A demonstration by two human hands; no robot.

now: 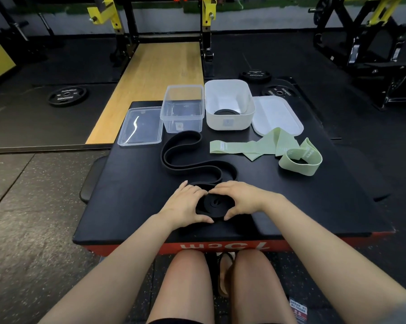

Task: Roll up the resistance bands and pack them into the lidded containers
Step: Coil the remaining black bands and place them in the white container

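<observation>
On the far left of the counter (127, 188), one clear lid (140, 126) is laid flat. Just beside it stands one clear box (182, 108), open and apparently empty. Next to that stands one white box (228, 106), open, with one dark coil (227, 112) visible at its bottom. One white lid (276, 115) is laid to the right of the white box.

Near the front edge, the rolled end of one black band (188, 160) is held between both hands. The fingers of the left hand (185, 204) are curled round the left side of the roll, and the fingers of the right hand (241, 199) are curled round its right side. The unrolled length is laid in loose curves toward the clear box. Roughly half of this band is judged to be rolled.

On the right, green bands (267, 146) are laid unrolled: two appear to be present, one flat and one looped, though the overlap prevents a certain count.

Risks from this point:

1. The roll may spring open if either grip is relaxed, because the rubber is stiff and elastic.
2. The layers may slide sideways into a cone if the loose length is fed in crooked.
3. The clear box may be knocked if the far loop, which lies just beside it, is dragged.
4. The finished roll may uncoil before a lid is fitted.
</observation>
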